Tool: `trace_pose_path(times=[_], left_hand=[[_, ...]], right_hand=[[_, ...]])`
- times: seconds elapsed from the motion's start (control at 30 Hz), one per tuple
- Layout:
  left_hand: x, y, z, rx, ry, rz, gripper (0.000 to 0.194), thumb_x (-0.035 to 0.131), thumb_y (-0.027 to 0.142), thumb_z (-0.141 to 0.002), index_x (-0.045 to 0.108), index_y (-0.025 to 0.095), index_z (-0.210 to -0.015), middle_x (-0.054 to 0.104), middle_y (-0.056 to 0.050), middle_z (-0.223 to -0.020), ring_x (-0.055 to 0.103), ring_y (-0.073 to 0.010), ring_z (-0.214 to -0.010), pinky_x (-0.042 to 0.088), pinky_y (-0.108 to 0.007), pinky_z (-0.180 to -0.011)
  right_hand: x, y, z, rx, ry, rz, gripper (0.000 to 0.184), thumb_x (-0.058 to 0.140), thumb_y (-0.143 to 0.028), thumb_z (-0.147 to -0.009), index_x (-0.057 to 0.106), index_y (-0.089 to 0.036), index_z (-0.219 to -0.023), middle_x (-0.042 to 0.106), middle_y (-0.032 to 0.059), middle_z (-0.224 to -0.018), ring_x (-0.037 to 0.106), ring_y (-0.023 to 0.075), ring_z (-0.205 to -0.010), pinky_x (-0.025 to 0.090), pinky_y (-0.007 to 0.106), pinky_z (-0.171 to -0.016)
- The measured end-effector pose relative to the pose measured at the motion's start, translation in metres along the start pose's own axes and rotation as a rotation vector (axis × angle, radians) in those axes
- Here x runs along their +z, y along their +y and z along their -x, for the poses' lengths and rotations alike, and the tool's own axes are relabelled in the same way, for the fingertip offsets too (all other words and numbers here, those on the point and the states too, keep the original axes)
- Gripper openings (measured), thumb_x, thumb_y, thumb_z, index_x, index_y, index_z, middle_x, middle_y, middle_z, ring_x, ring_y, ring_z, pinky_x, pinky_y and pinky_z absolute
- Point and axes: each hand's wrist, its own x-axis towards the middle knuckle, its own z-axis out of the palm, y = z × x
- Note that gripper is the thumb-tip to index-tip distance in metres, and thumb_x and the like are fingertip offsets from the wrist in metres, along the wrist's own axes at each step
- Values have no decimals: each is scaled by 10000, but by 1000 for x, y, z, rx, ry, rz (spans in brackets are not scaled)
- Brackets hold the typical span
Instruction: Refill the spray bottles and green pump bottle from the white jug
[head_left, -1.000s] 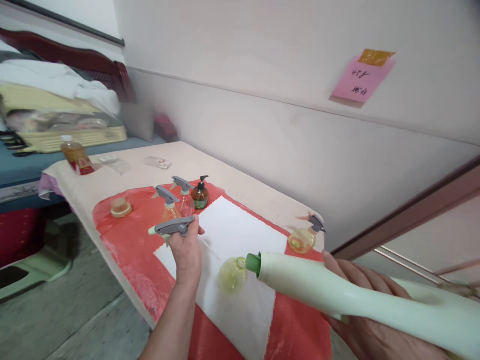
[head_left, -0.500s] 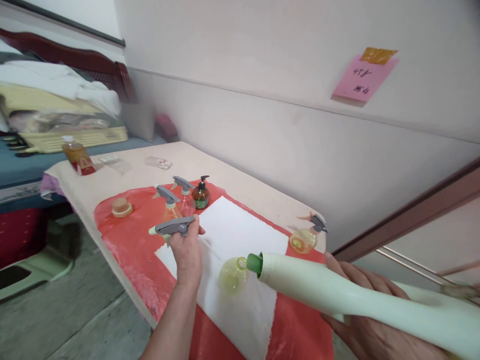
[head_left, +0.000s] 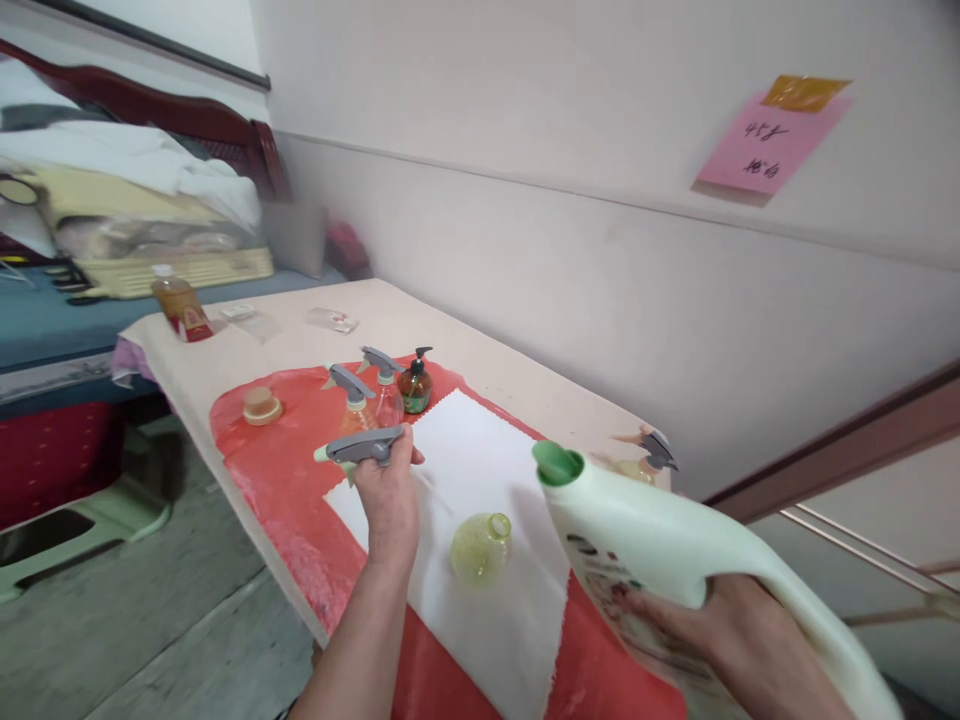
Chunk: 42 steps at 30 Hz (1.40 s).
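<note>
A grey trigger spray head [head_left: 366, 447] is gripped in my left hand [head_left: 391, 495], its thin tube hanging over the white cloth [head_left: 442, 455]. My right hand [head_left: 720, 630] is closed on the handle of a large pale green jug [head_left: 660, 530], a detergent-style bottle with a dark green spout. The jug leans with its spout up and to the left. Between my hands, a small yellowish translucent bottle [head_left: 478, 550] stands on the cloth with its neck uncapped. The spout is above and right of that neck, apart from it.
Two spray bottles, one orange [head_left: 355, 408] and one pink [head_left: 388, 398], stand beside an amber pump bottle [head_left: 415, 385]. A yellow spray bottle [head_left: 641, 468] is partly behind the jug. A cap [head_left: 262, 406] lies on the red sheet [head_left: 300, 520]; a bottle of brown liquid [head_left: 182, 308] stands at the far left.
My right hand has tipped the jug back, raising its spout from the small bottle's neck. My left hand still holds the spray head. The view has shifted slightly left.
</note>
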Motion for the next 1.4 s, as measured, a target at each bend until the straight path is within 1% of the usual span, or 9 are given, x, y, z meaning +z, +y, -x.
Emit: trace_pose_path(times=[0.1, 0.27, 0.47, 0.63, 0.8, 0.93, 1.03, 1.2, 1.4], left_hand=[[0, 0, 1, -12, 2, 4, 328, 680, 465, -746, 593, 195, -582, 584, 18, -573, 562, -162, -616, 464, -326, -704], [0, 3, 2, 19, -26, -36, 352, 658, 483, -765, 586, 198, -571, 590, 13, -586, 571, -167, -650, 464, -330, -731], [-1, 4, 1, 47, -20, -58, 339, 642, 469, -771, 579, 199, -577, 589, 11, -585, 578, -170, -641, 466, -338, -734], [3, 6, 0, 26, 6, 10, 280, 653, 430, -757, 586, 194, -624, 575, 17, -575, 574, -162, -620, 467, -327, -707], [3, 18, 2, -140, -14, 363, 238, 696, 386, -740, 564, 194, -689, 543, 44, -561, 532, -125, -562, 472, -307, -678], [1, 25, 7, -293, -140, 584, 296, 627, 455, -800, 522, 202, -689, 502, 46, -552, 501, -109, -574, 473, -305, -721], [2, 24, 15, -302, -235, 578, 312, 593, 472, -824, 516, 203, -688, 497, 40, -553, 496, -113, -580, 468, -308, -729], [5, 23, 31, -32, -352, 370, 237, 614, 388, -829, 567, 201, -692, 541, 24, -582, 521, -133, -591, 465, -320, -730], [4, 30, 42, 55, -483, 319, 225, 588, 368, -850, 584, 212, -689, 554, 12, -600, 535, -151, -617, 460, -322, -722]], right_hand=[[25, -8, -17, 191, -126, -58, 394, 799, -535, -464, 612, -229, -627, 713, 108, -669, 669, 315, -628, 507, 392, -519], [93, -27, -42, 231, -8, -579, 555, 822, -464, -473, 669, -150, -904, 742, 152, -950, 682, 337, -870, 547, 432, -725], [167, -51, -67, 220, 35, -793, 638, 742, -496, -619, 631, -81, -1091, 707, 192, -1086, 678, 297, -951, 547, 411, -832], [166, -52, -46, 194, 23, -782, 671, 674, -506, -741, 538, -101, -1257, 642, 198, -1217, 612, 305, -1098, 467, 461, -968], [160, -17, 30, 99, -59, -771, 693, 456, -491, -913, 188, -242, -1501, 221, 117, -1586, 232, 267, -1446, 207, 527, -1161], [172, -4, 70, -115, -312, -769, 850, 619, -489, -811, 177, -254, -1498, 288, 109, -1562, 218, 288, -1453, 204, 521, -1172], [186, -12, 72, -86, -451, -710, 946, 728, -380, -709, 199, -259, -1484, 330, 103, -1542, 253, 284, -1441, 237, 497, -1168], [200, -22, 65, -18, -441, -747, 881, 700, -209, -615, 322, -267, -1408, 505, 84, -1403, 458, 306, -1310, 364, 491, -1090], [170, -30, 59, -63, -343, -779, 753, 676, -210, -649, 377, -272, -1337, 568, 65, -1276, 557, 276, -1174, 471, 426, -990]])
